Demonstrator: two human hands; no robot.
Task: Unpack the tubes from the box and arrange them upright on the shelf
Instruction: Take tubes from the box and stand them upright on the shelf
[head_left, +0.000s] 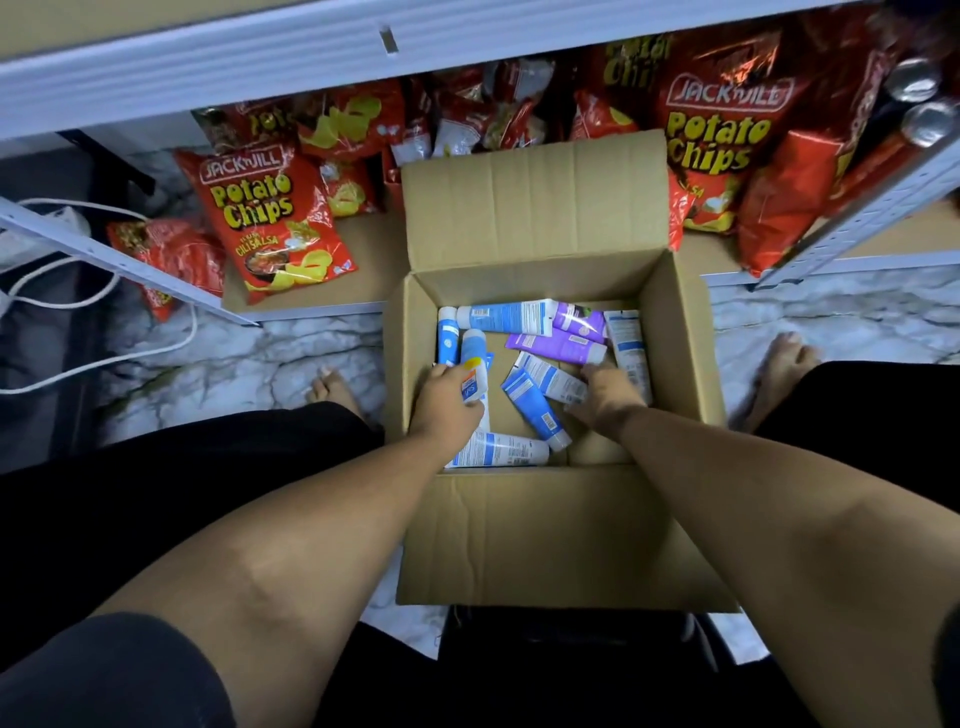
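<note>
An open cardboard box (540, 530) stands on the floor between my legs, flaps spread. Inside lie several tubes, blue-and-white and purple, all on their sides. My left hand (447, 405) is in the box's left half, shut on a blue tube with a yellow-orange mark (472, 358), its cap pointing away from me. My right hand (605, 397) is in the right half, fingers curled over a white-and-blue tube (553, 382); whether it grips the tube is hidden. Two purple tubes (558, 345) lie at the back of the box. The metal shelf (208, 67) runs overhead.
Red potato chip bags (265, 218) crowd the lowest shelf board behind the box, more at the right (719, 140). Slanted grey shelf struts (124, 260) flank the box on both sides. White cords (93, 296) lie at the left. The floor is marble-patterned (260, 358).
</note>
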